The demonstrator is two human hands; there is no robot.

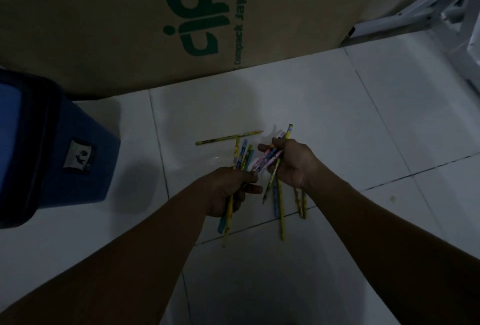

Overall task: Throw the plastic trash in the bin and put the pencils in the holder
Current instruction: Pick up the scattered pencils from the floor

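bin (52, 148) at left on the tiled floor (337, 117), cardboard box (155, 13) behind, pencils (279, 202) mid-floor right of bin, single pencil (228, 137) just behind them, metal frame (428, 7) right of box

Dim, underexposed scene. White tiled floor (324, 106) with dark grout lines crossing at angles, glossy enough to carry soft shadows. Large brown cardboard box (104, 26) standing at the back on the floor, filling most of the upper view, printed with a green logo (194, 15) turned sideways and a line of green lettering beside it. Pale grey metal frame (428, 10) at the upper right, just beside the box. Something white and wrinkled at the right edge, too cut off to identify.
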